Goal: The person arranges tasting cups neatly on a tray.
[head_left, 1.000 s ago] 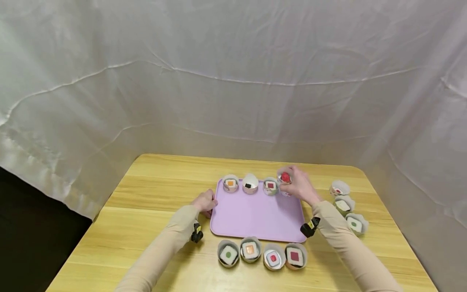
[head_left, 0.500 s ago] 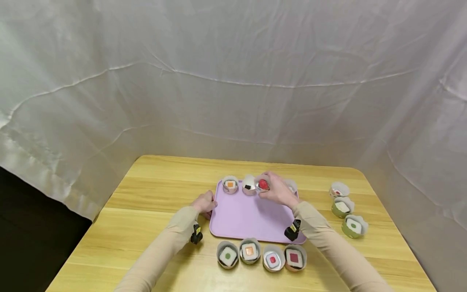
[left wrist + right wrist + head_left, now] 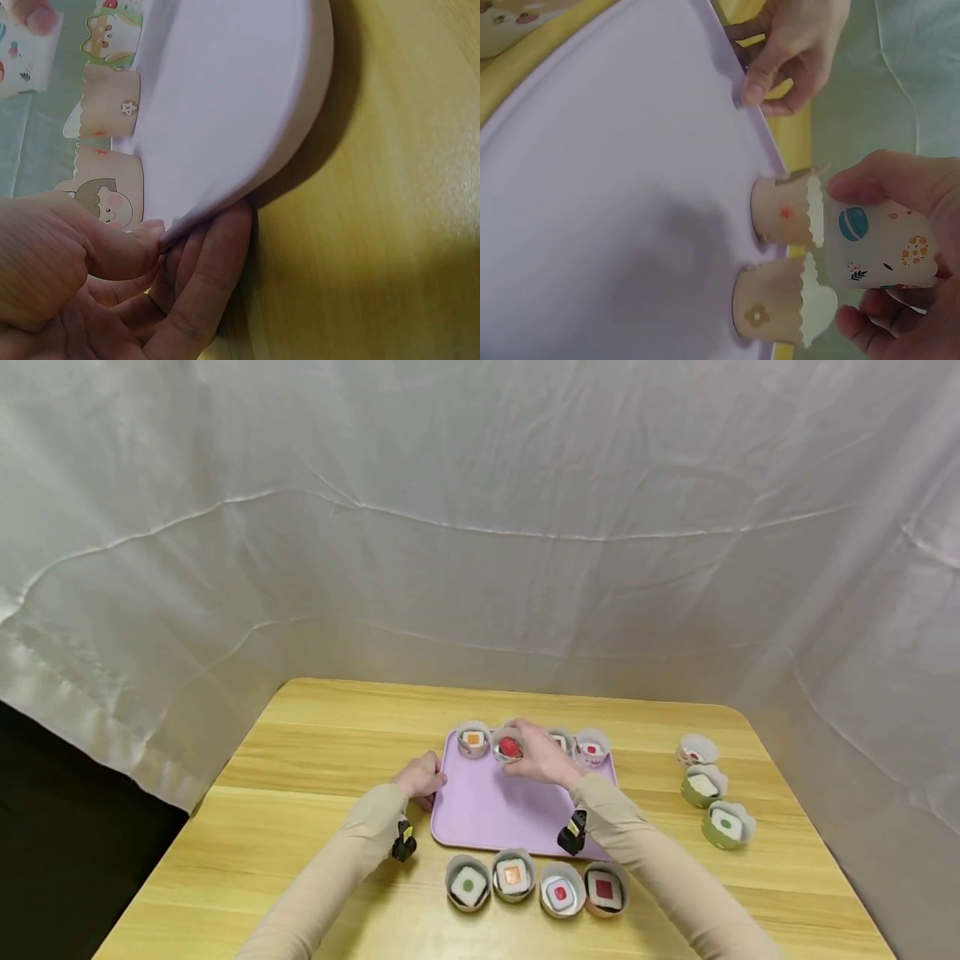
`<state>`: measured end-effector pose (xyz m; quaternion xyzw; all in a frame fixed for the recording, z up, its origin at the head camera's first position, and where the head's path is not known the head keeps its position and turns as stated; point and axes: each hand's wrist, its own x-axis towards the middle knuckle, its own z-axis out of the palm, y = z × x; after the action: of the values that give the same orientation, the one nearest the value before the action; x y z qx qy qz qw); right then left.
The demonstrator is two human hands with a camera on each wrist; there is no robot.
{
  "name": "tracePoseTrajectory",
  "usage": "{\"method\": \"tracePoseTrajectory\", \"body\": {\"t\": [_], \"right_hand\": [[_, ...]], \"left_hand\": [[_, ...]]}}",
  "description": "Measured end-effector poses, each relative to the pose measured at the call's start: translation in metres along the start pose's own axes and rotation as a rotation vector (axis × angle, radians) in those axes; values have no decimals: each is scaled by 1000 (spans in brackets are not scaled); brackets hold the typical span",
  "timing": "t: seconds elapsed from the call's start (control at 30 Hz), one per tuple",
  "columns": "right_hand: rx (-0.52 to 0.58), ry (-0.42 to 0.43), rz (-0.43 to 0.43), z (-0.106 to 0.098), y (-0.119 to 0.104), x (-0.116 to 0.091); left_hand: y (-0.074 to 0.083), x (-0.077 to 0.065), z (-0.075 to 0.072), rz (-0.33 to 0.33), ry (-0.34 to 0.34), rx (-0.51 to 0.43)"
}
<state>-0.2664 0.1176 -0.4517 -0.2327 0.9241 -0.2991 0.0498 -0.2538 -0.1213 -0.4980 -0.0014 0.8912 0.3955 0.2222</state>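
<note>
In the head view, my left hand [image 3: 420, 775] pinches the left edge of a lilac tray [image 3: 517, 810]. The left wrist view shows its thumb on top of the rim and fingers beneath. My right hand [image 3: 542, 756] grips a white paper baking cup [image 3: 885, 244] printed with macarons and cookies; a red piece [image 3: 510, 747] shows inside. This cup is raised over the tray's far edge and hides one standing cup from the head view. Along that edge stand a cup with an orange-topped sushi piece [image 3: 472, 739], a partly hidden cup [image 3: 559, 740] and a red-centred one [image 3: 592, 750].
Several paper cups with sushi pieces, among them a green-centred one [image 3: 468, 885] and a dark-red-centred one [image 3: 605, 889], line the tray's near side. Three more, including a green cup [image 3: 727, 825], stand at the table's right. A pale curtain [image 3: 480, 568] surrounds the wooden table [image 3: 330, 735].
My right hand has carried the cup with the red piece leftward along the far row, uncovering the rightmost cup. My left hand has stayed at the tray's left edge.
</note>
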Motion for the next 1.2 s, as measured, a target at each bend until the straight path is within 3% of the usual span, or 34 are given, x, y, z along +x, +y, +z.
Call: {"method": "tracePoseTrajectory", "body": {"t": [0.5,1.2], "right_hand": [[-100,-73,-86,21,-18,17],[-107,-106,9,39,-27,29]], "left_hand": [[-1,3,1,6,2,-7],[1,0,0,-17,-2,-27]]}}
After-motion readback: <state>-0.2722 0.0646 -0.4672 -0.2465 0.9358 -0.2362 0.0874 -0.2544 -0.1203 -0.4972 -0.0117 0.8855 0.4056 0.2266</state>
